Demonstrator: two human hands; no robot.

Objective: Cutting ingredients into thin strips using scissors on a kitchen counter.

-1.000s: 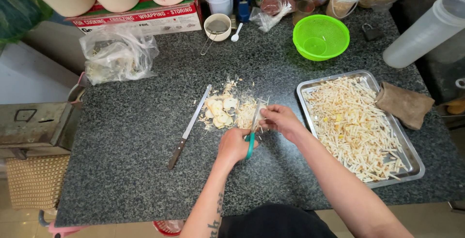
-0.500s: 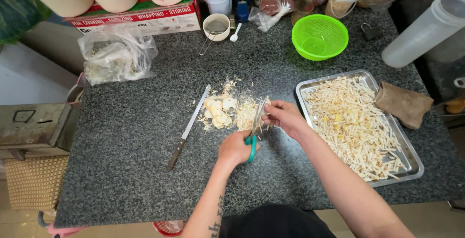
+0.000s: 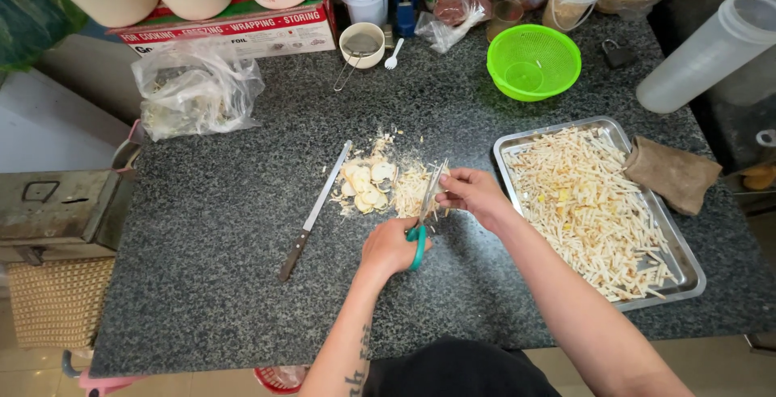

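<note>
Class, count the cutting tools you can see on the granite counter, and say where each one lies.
2. A knife lies left of the pale slices; green-handled scissors are in the left hand, blades at the shreds. Others may be hidden in the clutter behind.

On the speckled grey table [image 3: 202,227], the left hand [image 3: 390,247] grips green-handled scissors [image 3: 426,207], fingers through the loops, blades pointing away and slightly parted. The right hand [image 3: 473,193] pinches a pale slice right at the blades, above a small heap of slices [image 3: 380,185] and shreds. A knife [image 3: 314,213] lies just left of the heap, handle toward the person. To the right sits a metal tray [image 3: 685,277] full of pale strips [image 3: 590,207], with a brown cloth [image 3: 672,173] against its far corner. A green colander [image 3: 533,61] stands beyond the tray; a plastic bag [image 3: 194,94] lies far left.
</note>
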